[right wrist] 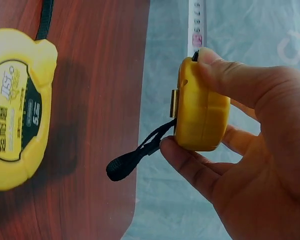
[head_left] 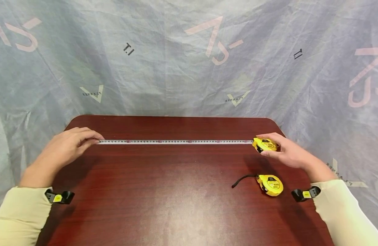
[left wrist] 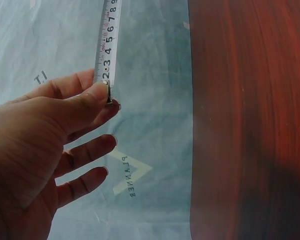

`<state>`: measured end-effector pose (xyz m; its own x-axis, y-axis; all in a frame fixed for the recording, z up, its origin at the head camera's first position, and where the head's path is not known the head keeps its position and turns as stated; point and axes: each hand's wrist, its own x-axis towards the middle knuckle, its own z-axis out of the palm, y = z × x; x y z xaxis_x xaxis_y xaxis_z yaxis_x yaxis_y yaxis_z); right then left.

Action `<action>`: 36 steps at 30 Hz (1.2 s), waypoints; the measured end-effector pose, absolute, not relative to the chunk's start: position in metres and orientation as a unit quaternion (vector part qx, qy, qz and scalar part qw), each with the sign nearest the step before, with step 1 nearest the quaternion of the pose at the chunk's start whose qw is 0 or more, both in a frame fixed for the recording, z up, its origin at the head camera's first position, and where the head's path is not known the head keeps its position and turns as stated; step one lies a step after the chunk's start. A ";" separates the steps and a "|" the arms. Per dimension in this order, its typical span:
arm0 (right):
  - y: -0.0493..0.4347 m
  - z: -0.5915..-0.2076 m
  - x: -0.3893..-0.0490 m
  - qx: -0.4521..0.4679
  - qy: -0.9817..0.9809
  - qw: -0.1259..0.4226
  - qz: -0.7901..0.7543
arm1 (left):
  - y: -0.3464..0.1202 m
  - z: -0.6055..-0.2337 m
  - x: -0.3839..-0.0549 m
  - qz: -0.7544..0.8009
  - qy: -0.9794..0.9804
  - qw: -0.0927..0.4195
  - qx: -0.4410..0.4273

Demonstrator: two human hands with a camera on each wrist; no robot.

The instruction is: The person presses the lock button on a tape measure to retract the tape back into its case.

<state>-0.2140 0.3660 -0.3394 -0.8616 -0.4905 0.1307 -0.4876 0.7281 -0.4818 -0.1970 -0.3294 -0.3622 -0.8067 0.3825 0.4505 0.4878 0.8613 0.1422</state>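
Observation:
A white tape blade [head_left: 176,142] with black numbers and red decade marks runs straight across between the two hands. Its end is pinched by my left hand [head_left: 72,142] between thumb and index finger; the other fingers are spread, as the left wrist view shows near the metal end hook [left wrist: 110,102]. My right hand [head_left: 288,150] grips the yellow tape measure [head_left: 266,144], thumb at its top button in the right wrist view, with a black strap [right wrist: 135,159] hanging from the case. A second yellow tape measure [head_left: 270,185] lies nearer on the table, untouched.
The dark red wooden table [head_left: 164,191] has rounded far corners. A grey printed cloth [head_left: 164,68] hangs behind and at both sides of it. The second tape measure's black strap [head_left: 243,179] stretches left on the tabletop.

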 end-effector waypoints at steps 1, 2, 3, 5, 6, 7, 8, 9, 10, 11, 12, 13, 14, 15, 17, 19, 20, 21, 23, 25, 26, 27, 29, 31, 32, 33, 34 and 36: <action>0.364 -0.339 -0.214 -0.263 0.929 0.004 -0.260 | -0.328 -0.362 -0.197 -0.125 -0.941 0.209 -0.234; 0.363 -0.339 -0.214 -0.263 0.928 0.005 -0.263 | -0.327 -0.361 -0.197 -0.124 -0.940 0.210 -0.238; 0.362 -0.339 -0.215 -0.262 0.928 0.006 -0.265 | -0.325 -0.361 -0.197 -0.123 -0.940 0.209 -0.241; 0.360 -0.339 -0.215 -0.260 0.928 0.007 -0.268 | -0.322 -0.360 -0.197 -0.122 -0.939 0.208 -0.247; 0.358 -0.339 -0.216 -0.259 0.928 0.008 -0.269 | -0.321 -0.359 -0.197 -0.121 -0.937 0.209 -0.252; 0.357 -0.339 -0.216 -0.260 0.927 0.007 -0.270 | -0.320 -0.359 -0.197 -0.121 -0.935 0.210 -0.258; 0.356 -0.339 -0.217 -0.262 0.927 0.006 -0.269 | -0.318 -0.359 -0.197 -0.119 -0.933 0.211 -0.264; 0.355 -0.339 -0.217 -0.264 0.926 0.004 -0.268 | -0.317 -0.359 -0.197 -0.118 -0.931 0.213 -0.270; 0.354 -0.339 -0.217 -0.267 0.926 0.002 -0.268 | -0.315 -0.358 -0.198 -0.117 -0.929 0.216 -0.276; 0.353 -0.339 -0.217 -0.270 0.925 0.000 -0.267 | -0.314 -0.358 -0.198 -0.116 -0.927 0.218 -0.282; 0.351 -0.339 -0.217 -0.275 0.924 -0.003 -0.268 | -0.312 -0.358 -0.199 -0.115 -0.925 0.221 -0.287; 0.350 -0.339 -0.217 -0.279 0.922 -0.005 -0.269 | -0.310 -0.357 -0.199 -0.114 -0.923 0.223 -0.292; 0.349 -0.339 -0.218 -0.282 0.921 -0.007 -0.268 | -0.309 -0.357 -0.199 -0.113 -0.922 0.224 -0.296; 0.348 -0.339 -0.218 -0.285 0.920 -0.008 -0.268 | -0.307 -0.357 -0.199 -0.114 -0.921 0.224 -0.299; 0.347 -0.340 -0.218 -0.289 0.919 -0.009 -0.268 | -0.304 -0.357 -0.200 -0.112 -0.919 0.224 -0.303; 0.346 -0.340 -0.218 -0.291 0.919 -0.010 -0.266 | -0.301 -0.356 -0.200 -0.112 -0.919 0.223 -0.305; 0.345 -0.340 -0.218 -0.292 0.919 -0.010 -0.265 | -0.299 -0.356 -0.200 -0.111 -0.919 0.222 -0.306; 0.344 -0.340 -0.218 -0.292 0.919 -0.010 -0.266 | -0.298 -0.355 -0.200 -0.111 -0.919 0.222 -0.307; 0.342 -0.340 -0.218 -0.294 0.917 -0.010 -0.269 | -0.295 -0.354 -0.201 -0.111 -0.919 0.221 -0.308; 0.340 -0.340 -0.217 -0.294 0.916 -0.010 -0.272 | -0.292 -0.353 -0.201 -0.112 -0.918 0.219 -0.310; 0.339 -0.340 -0.217 -0.294 0.916 -0.009 -0.273 | -0.290 -0.353 -0.200 -0.113 -0.918 0.218 -0.311; 0.339 -0.340 -0.217 -0.294 0.916 -0.009 -0.273 | -0.289 -0.353 -0.200 -0.114 -0.918 0.217 -0.312; 0.337 -0.340 -0.216 -0.293 0.916 -0.007 -0.272 | -0.286 -0.353 -0.198 -0.116 -0.918 0.215 -0.312; 0.335 -0.341 -0.216 -0.292 0.917 -0.004 -0.271 | -0.283 -0.352 -0.197 -0.118 -0.918 0.214 -0.312; 0.335 -0.341 -0.216 -0.292 0.917 -0.003 -0.271 | -0.282 -0.352 -0.197 -0.118 -0.919 0.213 -0.311; 0.334 -0.342 -0.215 -0.292 0.917 -0.001 -0.272 | -0.280 -0.351 -0.197 -0.119 -0.919 0.212 -0.311; 0.333 -0.342 -0.215 -0.291 0.917 0.001 -0.273 | -0.278 -0.351 -0.196 -0.119 -0.919 0.211 -0.310; 0.332 -0.343 -0.215 -0.291 0.917 0.004 -0.274 | -0.275 -0.350 -0.195 -0.119 -0.920 0.209 -0.309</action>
<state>-0.2148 0.3321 -0.3427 -0.8301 -0.5365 0.1520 -0.5320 0.6803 -0.5041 -0.1954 -0.2751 -0.3497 -0.7216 0.5193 0.4578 0.6188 0.7804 0.0902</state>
